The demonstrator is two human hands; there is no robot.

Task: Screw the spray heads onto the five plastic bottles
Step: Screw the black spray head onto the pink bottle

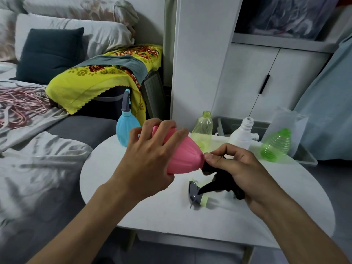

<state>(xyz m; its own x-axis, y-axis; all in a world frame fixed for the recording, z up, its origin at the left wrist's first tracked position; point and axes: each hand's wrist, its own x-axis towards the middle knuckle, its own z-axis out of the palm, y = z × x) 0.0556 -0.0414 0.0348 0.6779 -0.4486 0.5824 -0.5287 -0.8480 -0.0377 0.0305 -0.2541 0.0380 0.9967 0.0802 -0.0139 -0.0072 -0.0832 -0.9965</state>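
The pink bottle (182, 155) carries a black spray head (221, 178); a grey and pale green spray head (198, 195) lies on the white table (152, 206). Along the table's far edge stand a blue bottle (126, 128), a clear yellow-green bottle (202, 128), a white bottle (242, 135) and a bright green ribbed bottle (276, 145).

Pink bottle (182, 155) tilted sideways, black spray head (219, 176) at its neck.

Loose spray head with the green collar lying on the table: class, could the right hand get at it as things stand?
Probably not yet. The spray head lies unobstructed just under the right hand, but that hand is busy gripping the black spray head at the pink bottle's neck.
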